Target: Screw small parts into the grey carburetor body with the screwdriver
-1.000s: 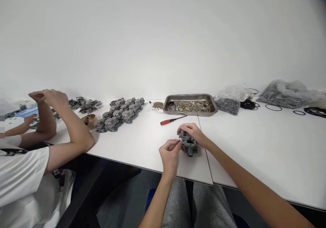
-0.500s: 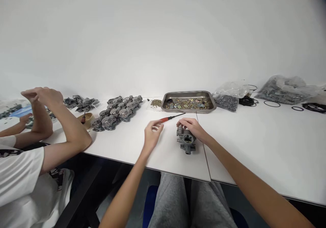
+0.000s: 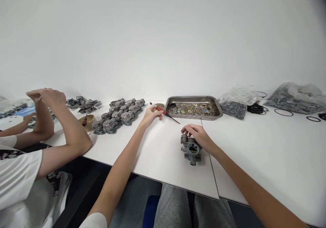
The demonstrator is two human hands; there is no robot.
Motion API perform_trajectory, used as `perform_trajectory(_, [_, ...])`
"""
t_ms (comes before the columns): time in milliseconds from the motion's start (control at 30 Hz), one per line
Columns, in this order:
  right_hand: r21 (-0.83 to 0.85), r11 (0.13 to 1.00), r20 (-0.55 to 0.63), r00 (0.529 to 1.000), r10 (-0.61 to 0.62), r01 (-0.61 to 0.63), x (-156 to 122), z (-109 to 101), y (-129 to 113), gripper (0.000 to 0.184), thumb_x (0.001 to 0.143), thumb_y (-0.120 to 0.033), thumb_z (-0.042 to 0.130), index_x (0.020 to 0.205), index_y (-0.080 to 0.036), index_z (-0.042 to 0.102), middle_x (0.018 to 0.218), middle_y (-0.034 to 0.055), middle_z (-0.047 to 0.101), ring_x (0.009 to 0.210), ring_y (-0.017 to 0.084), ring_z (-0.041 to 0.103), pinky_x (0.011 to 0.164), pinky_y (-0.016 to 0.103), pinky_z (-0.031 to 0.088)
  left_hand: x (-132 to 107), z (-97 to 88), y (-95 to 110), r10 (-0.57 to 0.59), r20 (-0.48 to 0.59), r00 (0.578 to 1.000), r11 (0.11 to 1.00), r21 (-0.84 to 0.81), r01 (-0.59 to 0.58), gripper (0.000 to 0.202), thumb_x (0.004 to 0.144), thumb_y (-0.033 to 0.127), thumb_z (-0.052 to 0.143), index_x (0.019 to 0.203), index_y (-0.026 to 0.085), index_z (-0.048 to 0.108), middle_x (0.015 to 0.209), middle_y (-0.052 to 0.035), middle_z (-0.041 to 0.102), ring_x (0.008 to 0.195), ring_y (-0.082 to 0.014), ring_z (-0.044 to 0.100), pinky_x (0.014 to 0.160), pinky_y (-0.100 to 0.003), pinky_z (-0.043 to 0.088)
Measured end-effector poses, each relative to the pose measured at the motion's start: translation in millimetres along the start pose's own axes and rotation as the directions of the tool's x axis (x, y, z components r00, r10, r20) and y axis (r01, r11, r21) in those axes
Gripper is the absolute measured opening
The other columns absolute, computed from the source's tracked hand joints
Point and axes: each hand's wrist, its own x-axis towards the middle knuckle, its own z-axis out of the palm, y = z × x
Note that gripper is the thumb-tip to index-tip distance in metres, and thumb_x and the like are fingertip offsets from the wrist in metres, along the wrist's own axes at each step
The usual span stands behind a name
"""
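Now your left hand (image 3: 150, 115) is stretched out toward the upper middle of the frame, its fingers (image 3: 156, 109) pinched narrow around the red handle of the red-handled screwdriver with a thin dark shaft (image 3: 166, 114). The shaft slants down to the right, its tip over the white surface (image 3: 254, 146), just below the shallow stainless-steel tray (image 3: 193, 99) that holds a scatter of small brass and grey parts. A little heap of small brass pieces (image 3: 160, 105) lies just left of that tray, right beside your left fingertips.

Your right hand (image 3: 200, 135) sits a little below and right of centre, palm down, its fingers draped loosely over the top of the grey cast-metal carburettor body (image 3: 191, 149). That carburettor rests on the surface near the front edge, its round opening facing you; the fingers lie on it rather than clamping it.

Left of centre, a cluster of matching grey carburettor bodies (image 3: 119, 114) stands in rows. At the far right, clear plastic bags of small dark parts (image 3: 233, 103) lie near several black rubber rings (image 3: 282, 112). At the left edge of the frame, another person in a white T-shirt (image 3: 17, 178) holds both forearms raised above the surface.
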Motion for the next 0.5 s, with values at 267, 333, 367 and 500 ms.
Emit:
perform_trajectory(267, [-0.023, 0.999, -0.007, 1.000, 0.026, -0.026, -1.8, 0.9, -4.4, 0.034, 0.092, -0.042, 0.047, 0.078, -0.018, 0.066, 0.087, 0.0051, 0.066, 0.079, 0.017, 0.056, 0.073, 0.030, 0.043, 10.9, -44.7, -11.6, 0.069, -0.422, 0.904, 0.945, -0.264, -0.195, 0.036, 0.064, 0.041, 0.080, 0.070, 0.015, 0.056, 0.061, 0.0005, 0.059, 0.038, -0.0030, 0.040, 0.040, -0.021, 0.034])
perform_trajectory(333, [-0.064, 0.998, -0.022, 1.000, 0.008, -0.010, 0.9, -2.0, -7.3, 0.033, 0.092, -0.041, 0.046, 0.077, -0.019, 0.066, 0.086, 0.0050, 0.067, 0.079, 0.018, 0.056, 0.074, 0.031, 0.043, 11.4, -51.5, -22.1, 0.081, -0.529, 0.845, 0.942, -0.236, -0.238, 0.040, 0.066, 0.046, 0.078, 0.062, 0.015, 0.053, 0.056, 0.0023, 0.055, 0.036, -0.0015, 0.036, 0.037, -0.020, 0.028])
perform_trajectory(367, [-0.094, 0.996, -0.024, 1.000, -0.007, 0.004, 3.0, -4.2, -8.8, 0.033, 0.092, -0.041, 0.046, 0.077, -0.019, 0.066, 0.085, 0.0050, 0.067, 0.079, 0.018, 0.056, 0.074, 0.031, 0.043, 12.4, -54.2, -26.3, 0.092, -0.569, 0.817, 0.942, -0.216, -0.256, 0.042, 0.067, 0.047, 0.078, 0.060, 0.015, 0.052, 0.056, 0.0024, 0.055, 0.036, -0.0018, 0.037, 0.037, -0.020, 0.027])
perform_trajectory(500, [-0.294, 0.950, 0.017, 0.994, -0.108, 0.108, 13.1, -16.9, -9.1, 0.031, 0.092, -0.039, 0.045, 0.078, -0.021, 0.066, 0.088, 0.0048, 0.069, 0.084, 0.020, 0.059, 0.076, 0.033, 0.043, 18.5, -58.5, -37.9, 0.122, -0.622, 0.774, 0.947, -0.161, -0.279, 0.042, 0.067, 0.049, 0.078, 0.061, 0.014, 0.056, 0.059, 0.0000, 0.059, 0.040, -0.0047, 0.046, 0.038, -0.020, 0.028])
